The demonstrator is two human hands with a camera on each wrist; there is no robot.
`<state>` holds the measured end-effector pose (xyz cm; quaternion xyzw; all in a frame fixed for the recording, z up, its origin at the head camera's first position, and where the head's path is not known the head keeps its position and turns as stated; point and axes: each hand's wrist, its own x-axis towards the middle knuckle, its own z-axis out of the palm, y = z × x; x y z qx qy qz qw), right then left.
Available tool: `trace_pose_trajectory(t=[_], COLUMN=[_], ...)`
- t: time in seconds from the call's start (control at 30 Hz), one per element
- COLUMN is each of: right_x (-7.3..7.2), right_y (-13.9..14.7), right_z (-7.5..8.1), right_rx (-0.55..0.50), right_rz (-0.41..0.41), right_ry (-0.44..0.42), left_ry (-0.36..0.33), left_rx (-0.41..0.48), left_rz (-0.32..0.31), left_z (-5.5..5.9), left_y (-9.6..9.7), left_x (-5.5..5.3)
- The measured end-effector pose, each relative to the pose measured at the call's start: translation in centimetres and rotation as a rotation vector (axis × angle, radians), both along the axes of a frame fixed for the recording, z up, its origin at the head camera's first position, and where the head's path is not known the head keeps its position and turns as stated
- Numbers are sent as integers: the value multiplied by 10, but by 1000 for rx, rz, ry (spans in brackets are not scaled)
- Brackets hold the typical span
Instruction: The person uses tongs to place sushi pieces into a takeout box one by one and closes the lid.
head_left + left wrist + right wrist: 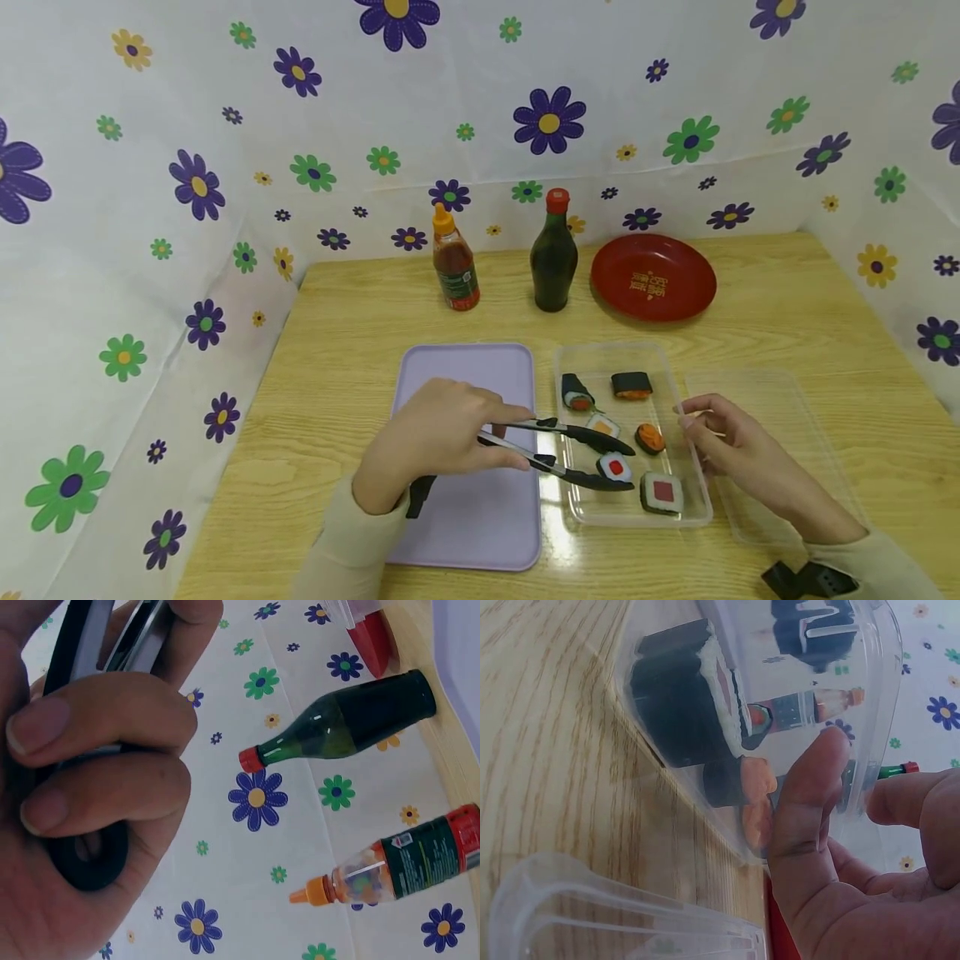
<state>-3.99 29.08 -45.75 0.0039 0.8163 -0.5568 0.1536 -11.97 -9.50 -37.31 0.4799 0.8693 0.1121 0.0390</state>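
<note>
My left hand [442,425] grips a pair of black-tipped metal tongs [592,437] over the lilac tray [465,367]. The tongs reach right into a clear plastic box [637,522], their spread tips on either side of a small sushi roll with a red centre [615,467]. Other sushi pieces lie in the box, among them a larger square roll [662,492], an orange-topped piece [649,438] and a dark hand roll [576,392]. At the box's right wall my right hand [738,450] pinches the rim, thumb [810,780] against the outside.
A clear lid [787,417] lies right of the box, partly under my right forearm. Behind stand a sauce bottle with a yellow cap [456,271], a dark green bottle with a red cap [553,262] and a red plate [652,258]. A flowered cloth hangs behind the table.
</note>
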Motion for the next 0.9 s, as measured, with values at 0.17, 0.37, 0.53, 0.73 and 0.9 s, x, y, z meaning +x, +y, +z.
trace_pose_trajectory(t=[0.17,0.37,0.53,0.73,0.9], right_x=[-1,-1,0,0,1], right_y=[-1,-1,-2,-1,-1], right_z=[1,1,-1,-2,-3], right_rx=[21,21,20,21,17], right_rz=[-2,-4,-10,-7,1], right_ry=[-2,-6,-11,-21,-11], left_ry=[6,27,62,51,42], left_rx=[-47,-140,-184,-201,-200], left_rz=[5,10,6,21,31], left_z=[4,7,6,6,7], left_y=[12,28,36,40,40], left_x=[3,8,9,7,6])
